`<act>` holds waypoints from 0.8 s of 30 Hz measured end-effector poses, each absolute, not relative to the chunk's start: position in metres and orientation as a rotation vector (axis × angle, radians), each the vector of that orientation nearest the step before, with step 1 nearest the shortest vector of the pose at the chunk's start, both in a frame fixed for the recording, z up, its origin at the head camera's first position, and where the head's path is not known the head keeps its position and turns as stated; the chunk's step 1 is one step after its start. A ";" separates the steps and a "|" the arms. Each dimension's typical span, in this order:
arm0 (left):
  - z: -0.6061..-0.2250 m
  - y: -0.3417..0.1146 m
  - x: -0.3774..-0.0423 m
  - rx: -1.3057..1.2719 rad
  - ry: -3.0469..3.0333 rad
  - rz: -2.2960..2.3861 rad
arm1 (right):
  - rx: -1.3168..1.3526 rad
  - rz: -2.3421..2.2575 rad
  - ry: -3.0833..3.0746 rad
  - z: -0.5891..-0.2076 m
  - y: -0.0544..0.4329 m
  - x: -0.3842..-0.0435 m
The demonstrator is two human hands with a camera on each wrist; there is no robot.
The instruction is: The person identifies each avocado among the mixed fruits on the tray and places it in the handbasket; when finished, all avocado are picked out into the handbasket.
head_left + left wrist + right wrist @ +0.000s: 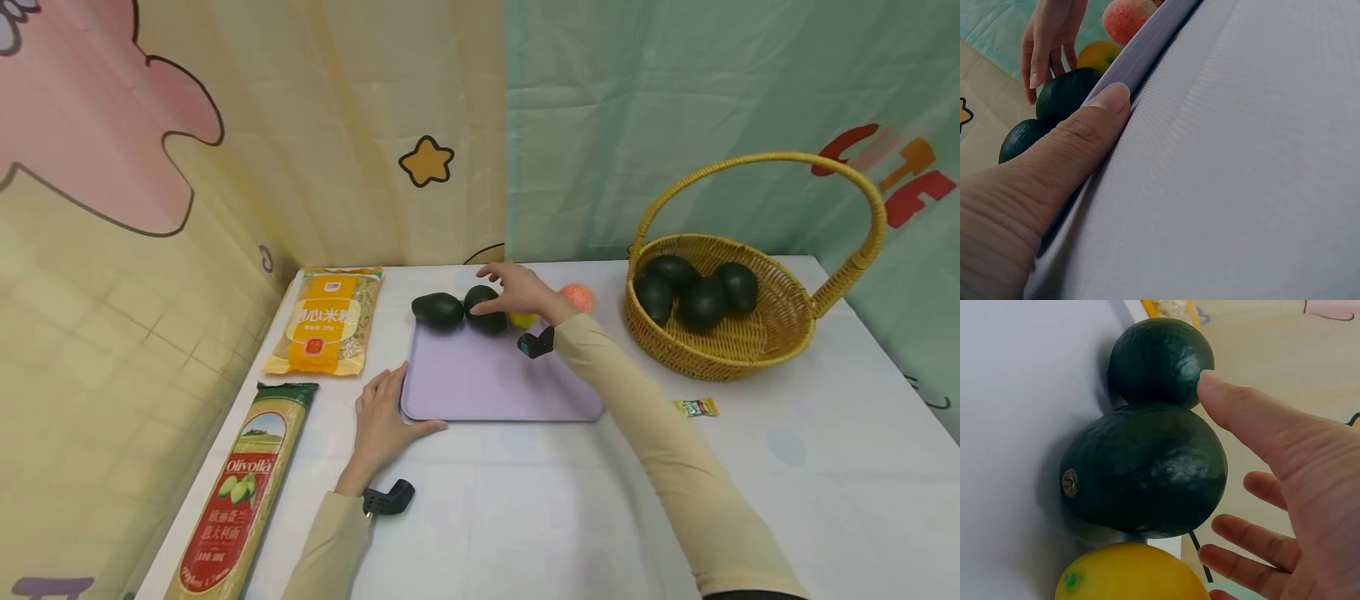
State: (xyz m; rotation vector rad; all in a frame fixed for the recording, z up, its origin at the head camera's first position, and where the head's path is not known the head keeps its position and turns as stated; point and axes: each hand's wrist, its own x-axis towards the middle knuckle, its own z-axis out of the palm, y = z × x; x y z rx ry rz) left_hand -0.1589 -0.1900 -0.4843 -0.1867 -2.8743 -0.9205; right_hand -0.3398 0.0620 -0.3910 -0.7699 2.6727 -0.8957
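A lilac tray [498, 383] lies on the white table, with two dark green avocados side by side along its far edge. My left hand [384, 421] spreads about its near left corner, fingers along the left side, thumb [1100, 109] resting on the front rim. Over the right-hand avocado [1147, 472] reaches my right hand [521, 292], thumb and fingers spread apart around it without a grip. The other avocado [437, 311] sits just left of it. Beside them are a yellow fruit [1132, 575], partly hidden by the right hand in the head view, and a pink peach [1127, 20].
A wicker basket [720, 367] with a tall handle holds several avocados at the right. A small wrapped candy [697, 407] lies in front of it. To the left are a yellow food bag [326, 321] and a long spaghetti pack [240, 500]. Curtains hang behind.
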 end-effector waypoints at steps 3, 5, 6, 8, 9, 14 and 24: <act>-0.485 -0.191 -0.159 -0.180 -2.877 -0.913 | -0.769 -0.868 2.653 -0.389 0.057 -0.341; -0.486 -0.191 -0.160 -0.179 -2.879 -0.912 | -0.769 -0.828 2.668 -0.388 0.054 -0.342; -0.486 -0.191 -0.160 -0.180 -2.879 -0.913 | -0.764 -0.806 2.673 -0.388 0.053 -0.342; -0.486 -0.191 -0.160 -0.183 -2.878 -0.921 | -0.753 -0.763 2.685 -0.386 0.051 -0.342; -0.486 -0.191 -0.160 -0.185 -2.876 -0.923 | -0.747 -0.741 2.690 -0.385 0.051 -0.342; -0.485 -0.191 -0.159 -0.193 -2.869 -0.926 | -0.728 -0.696 2.678 -0.386 0.049 -0.344; -0.485 -0.190 -0.158 -0.194 -2.866 -0.928 | -0.743 -0.687 2.680 -0.392 0.048 -0.346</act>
